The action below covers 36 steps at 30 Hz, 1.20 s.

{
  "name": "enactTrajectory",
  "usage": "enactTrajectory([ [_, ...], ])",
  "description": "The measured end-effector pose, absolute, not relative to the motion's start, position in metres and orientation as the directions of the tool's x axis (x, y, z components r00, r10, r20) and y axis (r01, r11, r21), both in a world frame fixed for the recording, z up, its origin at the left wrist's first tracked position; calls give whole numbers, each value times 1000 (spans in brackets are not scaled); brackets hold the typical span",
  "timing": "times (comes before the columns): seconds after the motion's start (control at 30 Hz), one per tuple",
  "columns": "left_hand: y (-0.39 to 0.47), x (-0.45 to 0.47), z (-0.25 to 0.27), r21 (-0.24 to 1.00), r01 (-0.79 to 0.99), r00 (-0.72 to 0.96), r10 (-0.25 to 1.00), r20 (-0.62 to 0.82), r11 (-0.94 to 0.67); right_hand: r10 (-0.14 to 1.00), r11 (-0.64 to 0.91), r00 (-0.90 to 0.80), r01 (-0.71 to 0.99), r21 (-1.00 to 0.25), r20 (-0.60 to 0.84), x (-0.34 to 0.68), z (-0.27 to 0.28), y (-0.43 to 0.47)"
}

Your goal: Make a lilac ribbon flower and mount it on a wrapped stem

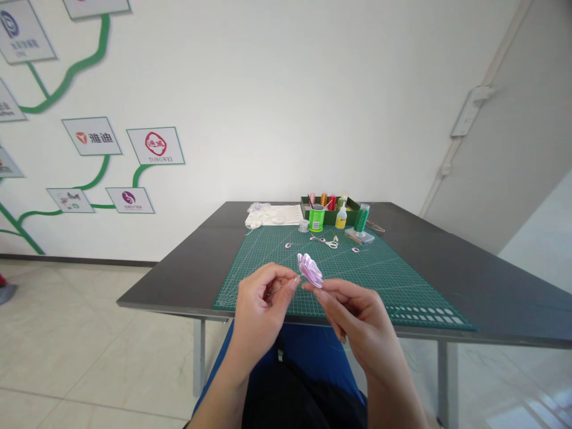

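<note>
A lilac artificial flower (310,269) with layered petals is held between my hands, just above the green cutting mat (263,259). My left hand (261,304) is closed, thumb and forefinger pinching the thin wire stem (276,290) to the left of the bloom. On the other side, my right hand (357,310) is closed in a pinch at the underside of the flower; what exactly its fingertips press on is partly hidden. Beyond the flower lie white-handled scissors (331,243). Small wired petals lie on the mat, one to the left (288,245) and another to the right (355,249).
At the back of the dark table (187,256) stand a green tray (353,215) with thread spools, a green can (316,220), a glue bottle (341,218) and a green thread spool (361,219) on a flat box (360,237). White sheets (286,213) lie at back left.
</note>
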<state>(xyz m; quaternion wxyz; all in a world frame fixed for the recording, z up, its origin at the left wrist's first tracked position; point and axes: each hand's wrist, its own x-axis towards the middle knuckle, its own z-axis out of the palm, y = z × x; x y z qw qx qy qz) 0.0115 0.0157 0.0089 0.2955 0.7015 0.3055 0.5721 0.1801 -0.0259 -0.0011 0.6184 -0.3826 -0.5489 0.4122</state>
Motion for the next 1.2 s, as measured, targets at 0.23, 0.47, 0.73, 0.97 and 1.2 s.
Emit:
enactTrajectory([
  [0.23, 16, 10, 9, 701, 187, 131, 725, 676, -688, 943, 330, -84, 112, -937, 322, 189, 1, -43],
  [0.47, 15, 11, 11, 603, 305, 185, 667, 721, -737, 901, 433, -142, 336, -836, 409, 190, 20, -58],
  [0.73, 16, 8, 13, 622, 263, 250, 675, 694, -738, 860, 508, -151, 351, -787, 487, 202, 27, -61],
  [0.97, 18, 7, 13, 637, 223, 247, 675, 696, -738, 860, 507, -154, 352, -787, 486, 206, 27, -61],
  [1.2, 16, 7, 15, 565, 263, 337, 623, 706, -782, 834, 551, -157, 233, -801, 529, 210, 42, -52],
])
